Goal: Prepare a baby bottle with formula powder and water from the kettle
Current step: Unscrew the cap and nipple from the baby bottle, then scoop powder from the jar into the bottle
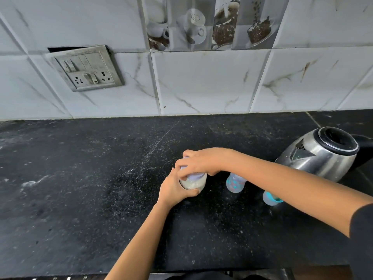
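The left hand [173, 190] comes in from the near edge on a bare forearm that runs up and slightly right. Its fingers and thumb are wrapped round the body of the formula jar [193, 184], thumb on the near side. The right hand [198, 161] reaches across from the right, its forearm running long and nearly level from a dark sleeve [363, 229]. The palm faces down and the fingers are curled over the jar's pale lilac lid [194, 176], gripping it from above. The jar stands upright on the black speckled counter [80, 178], its long axis vertical and its lid end up, a little right of the middle; white powder shows through its clear wall. Just to its right, apart from it, the baby bottle [235, 183] also stands upright on the counter, clear with small blue and red marks; the right forearm hides its mouth. Nearer and further right is the bottle's clear cap with a teal ring [270, 198], partly under the forearm; it seems to lie on its side with the ring toward the right. The steel kettle [319, 156] sits at the far right, spout pointing left toward the bottle. On the tiled wall [201, 81] behind, at the left, a switch plate [85, 68] hangs askew.
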Tool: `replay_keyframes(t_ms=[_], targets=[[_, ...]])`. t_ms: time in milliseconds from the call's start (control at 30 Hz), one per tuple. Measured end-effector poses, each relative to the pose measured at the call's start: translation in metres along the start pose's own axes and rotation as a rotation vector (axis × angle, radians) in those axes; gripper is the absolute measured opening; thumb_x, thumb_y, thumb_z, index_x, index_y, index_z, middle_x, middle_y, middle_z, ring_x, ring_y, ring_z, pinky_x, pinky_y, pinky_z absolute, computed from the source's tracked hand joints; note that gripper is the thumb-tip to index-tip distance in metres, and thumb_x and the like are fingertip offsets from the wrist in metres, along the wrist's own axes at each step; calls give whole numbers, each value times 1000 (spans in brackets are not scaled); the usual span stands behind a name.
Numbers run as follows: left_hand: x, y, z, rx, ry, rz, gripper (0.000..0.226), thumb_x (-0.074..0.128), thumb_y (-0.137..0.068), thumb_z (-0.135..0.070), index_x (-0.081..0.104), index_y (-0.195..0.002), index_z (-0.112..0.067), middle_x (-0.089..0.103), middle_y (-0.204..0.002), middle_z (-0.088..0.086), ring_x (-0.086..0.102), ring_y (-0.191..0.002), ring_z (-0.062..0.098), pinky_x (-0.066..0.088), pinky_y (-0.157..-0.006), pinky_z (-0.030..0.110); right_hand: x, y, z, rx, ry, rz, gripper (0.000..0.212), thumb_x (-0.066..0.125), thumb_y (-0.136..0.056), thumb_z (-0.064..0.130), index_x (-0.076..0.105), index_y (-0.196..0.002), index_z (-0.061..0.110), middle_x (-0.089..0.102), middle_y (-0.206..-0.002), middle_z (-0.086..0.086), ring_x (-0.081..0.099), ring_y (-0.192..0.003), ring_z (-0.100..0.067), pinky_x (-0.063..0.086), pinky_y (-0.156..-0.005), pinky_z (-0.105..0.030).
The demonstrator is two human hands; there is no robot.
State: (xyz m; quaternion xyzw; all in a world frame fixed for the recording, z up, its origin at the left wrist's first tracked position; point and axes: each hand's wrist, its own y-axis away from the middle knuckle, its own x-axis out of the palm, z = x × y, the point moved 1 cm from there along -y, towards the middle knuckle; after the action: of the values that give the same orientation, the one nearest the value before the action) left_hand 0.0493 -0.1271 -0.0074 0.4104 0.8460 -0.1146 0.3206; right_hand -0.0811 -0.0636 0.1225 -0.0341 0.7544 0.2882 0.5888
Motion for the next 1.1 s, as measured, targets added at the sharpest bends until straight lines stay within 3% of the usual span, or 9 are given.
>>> replay_keyframes(t_ms=[100,167,233,333,500,767,867,967,1100], targets=[[-1,0,2,7,52,-6,83,79,-45,-51,43,-119,-42,57,-106,-23,56,-110,11,48,-92,36,1,13,-15,-30,-115,-288,66,59,-67,-15,47,-119,24,36,-130,2,38,-115,-21,46,-63,-27],[-2,0,2,32,96,5,79,81,-45,-49,40,-112,-57,55,-107,-32,50,-108,-9,39,-104,43,6,25,-31,140,-455,-399,65,66,-66,-4,39,-116,27,33,-121,6,44,-100,-1,42,-67,-15],[-3,0,2,53,133,24,82,85,-46,-47,36,-108,-67,52,-110,-35,42,-109,-19,34,-109,43,19,32,-44,372,-779,-415,66,74,-70,17,26,-112,31,33,-116,5,47,-86,2,41,-65,-13],[-2,4,6,44,244,22,98,89,-45,-51,36,-127,-51,50,-127,-25,43,-122,-3,36,-107,34,54,35,-59,656,-1084,-292,70,74,-76,29,20,-121,26,38,-123,-5,49,-99,-15,45,-78,-27],[-6,7,0,78,319,-72,110,87,-51,-53,36,-143,-24,46,-138,-17,39,-126,-9,26,-96,0,93,23,-65,821,-998,-122,73,80,-69,24,31,-122,14,43,-100,-2,44,-79,-11,37,-60,-26],[-8,5,-10,102,339,-118,81,91,-57,-36,50,-126,-39,59,-123,-17,50,-116,-6,36,-91,5,104,18,-63,780,-940,26,81,82,-69,14,32,-132,16,45,-124,-7,48,-104,-25,44,-80,-36],[-10,6,-11,108,344,-131,76,91,-57,-34,50,-119,-48,60,-120,-21,52,-112,-8,36,-87,2,85,26,-62,743,-806,-262,59,73,-81,15,45,-132,10,44,-132,-6,47,-119,-22,41,-98,-34],[-10,9,-13,108,358,-140,72,89,-57,-34,51,-116,-50,61,-118,-23,54,-111,-7,38,-85,3,59,40,-39,728,-799,-858,13,65,-88,12,67,-100,12,56,-107,-1,55,-90,-7,46,-83,-23],[-8,13,-17,98,346,-158,73,88,-59,-32,51,-121,-39,62,-116,-21,54,-107,-9,39,-83,3,49,32,14,701,-694,-640,15,64,-88,25,76,-93,18,52,-116,3,52,-103,-11,41,-85,-22]])
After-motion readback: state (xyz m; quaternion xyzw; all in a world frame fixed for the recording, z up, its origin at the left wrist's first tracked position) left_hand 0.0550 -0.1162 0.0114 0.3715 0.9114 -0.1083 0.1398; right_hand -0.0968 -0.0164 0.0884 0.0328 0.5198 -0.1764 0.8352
